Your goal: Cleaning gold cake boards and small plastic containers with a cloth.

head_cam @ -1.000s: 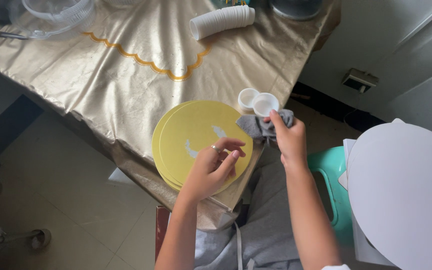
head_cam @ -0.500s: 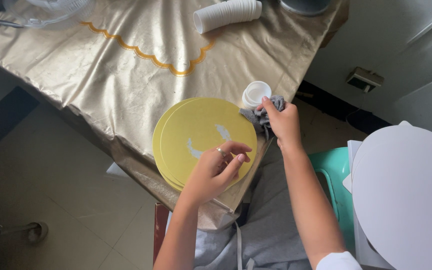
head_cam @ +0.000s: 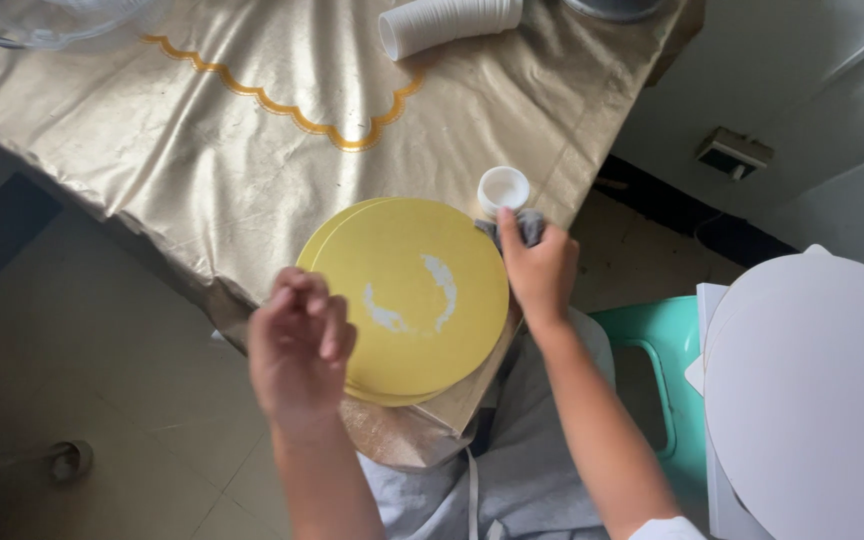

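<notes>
Left hand [head_cam: 299, 345] raised above the yellow round boards' [head_cam: 407, 295] left edge, fingers curled together, holding nothing visible, boards stacked at tabletop [head_cam: 202, 150] corner, right hand [head_cam: 540, 268] fingers closed on grey cloth [head_cam: 518, 226] beside small white cup [head_cam: 503, 188].

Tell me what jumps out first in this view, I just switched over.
The round yellow boards, stacked at the corner of the gold-clothed table, catch the eye first, with two white smears on the top one. The right hand presses a grey cloth at the boards' far edge beside a small white cup, while the left hand hovers curled over their near left edge.
</notes>
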